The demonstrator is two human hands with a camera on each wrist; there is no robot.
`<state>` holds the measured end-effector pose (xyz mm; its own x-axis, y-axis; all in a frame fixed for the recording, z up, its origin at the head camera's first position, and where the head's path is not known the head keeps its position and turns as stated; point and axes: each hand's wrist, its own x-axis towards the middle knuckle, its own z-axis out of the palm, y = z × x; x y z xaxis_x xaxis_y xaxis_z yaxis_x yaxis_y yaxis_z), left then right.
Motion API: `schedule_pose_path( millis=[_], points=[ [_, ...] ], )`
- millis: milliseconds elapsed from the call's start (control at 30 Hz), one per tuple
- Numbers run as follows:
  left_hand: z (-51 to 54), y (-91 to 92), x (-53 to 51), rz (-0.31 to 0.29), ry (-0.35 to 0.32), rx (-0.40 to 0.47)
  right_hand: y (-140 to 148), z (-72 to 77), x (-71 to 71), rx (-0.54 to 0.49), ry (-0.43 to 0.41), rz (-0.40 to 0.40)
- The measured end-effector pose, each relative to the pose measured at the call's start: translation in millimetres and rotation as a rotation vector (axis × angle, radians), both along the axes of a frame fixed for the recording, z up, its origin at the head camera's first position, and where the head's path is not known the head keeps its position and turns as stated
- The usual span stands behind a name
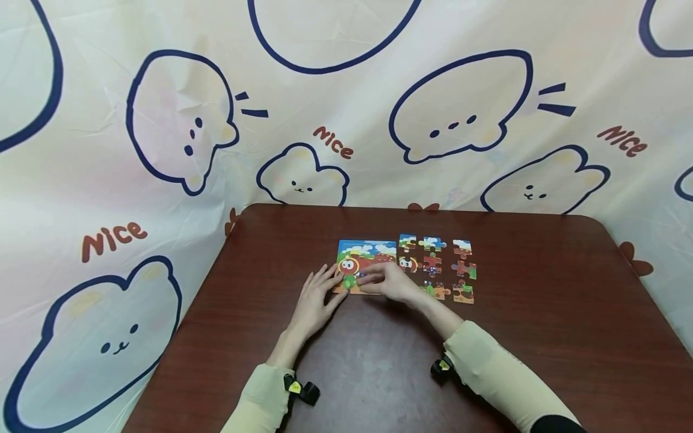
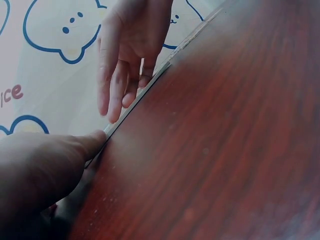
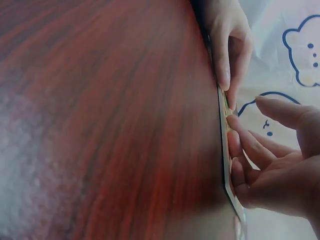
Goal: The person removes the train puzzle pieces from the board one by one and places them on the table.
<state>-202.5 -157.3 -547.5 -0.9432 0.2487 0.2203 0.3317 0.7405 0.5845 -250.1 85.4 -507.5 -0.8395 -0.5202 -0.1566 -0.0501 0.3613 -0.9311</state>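
A flat puzzle picture (image 1: 368, 248) lies on the table, showing blue sky, clouds and a round-eyed red and green character. My left hand (image 1: 313, 304) rests at its left side, thumb by the lower left corner and fingers extended along the edge. Over its lower right part, my right hand (image 1: 394, 282) touches the surface with loosely bent fingertips; the thumb stands apart in the right wrist view. That hand covers part of the picture. Just to the right, several loose jigsaw pieces (image 1: 462, 269) lie in rough rows. Both wrist views show the picture's thin board (image 3: 223, 150) nearly edge-on.
The brown wooden table (image 1: 541, 325) extends around the puzzle on all sides. Behind and to the left hangs a pale curtain (image 1: 373, 120) with blue-outlined cartoon shapes, meeting the table's far edge. A small black device (image 1: 303, 390) is strapped to each sleeve.
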Motion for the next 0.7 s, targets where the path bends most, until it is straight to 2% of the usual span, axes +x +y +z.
schedule_pose_path(
  millis=[100,267,400,533,700],
  points=[
    [-0.2,0.0,-0.8,0.000,0.006,0.003,2,-0.5,-4.0,-0.022,-0.084,-0.014],
    [-0.7,0.1,-0.7,0.005,0.003,0.001,4,3.6,-9.9,-0.003,-0.200,-0.005],
    [-0.5,0.7,0.0,0.006,-0.001,-0.006,2,9.9,-12.6,0.050,-0.223,0.056],
    [0.1,1.3,0.8,0.001,-0.002,-0.011,-2,14.4,-12.7,0.127,-0.200,0.133],
    [0.5,1.1,0.3,0.009,0.004,-0.004,-5,12.7,-11.4,0.107,-0.232,0.111]
  ],
)
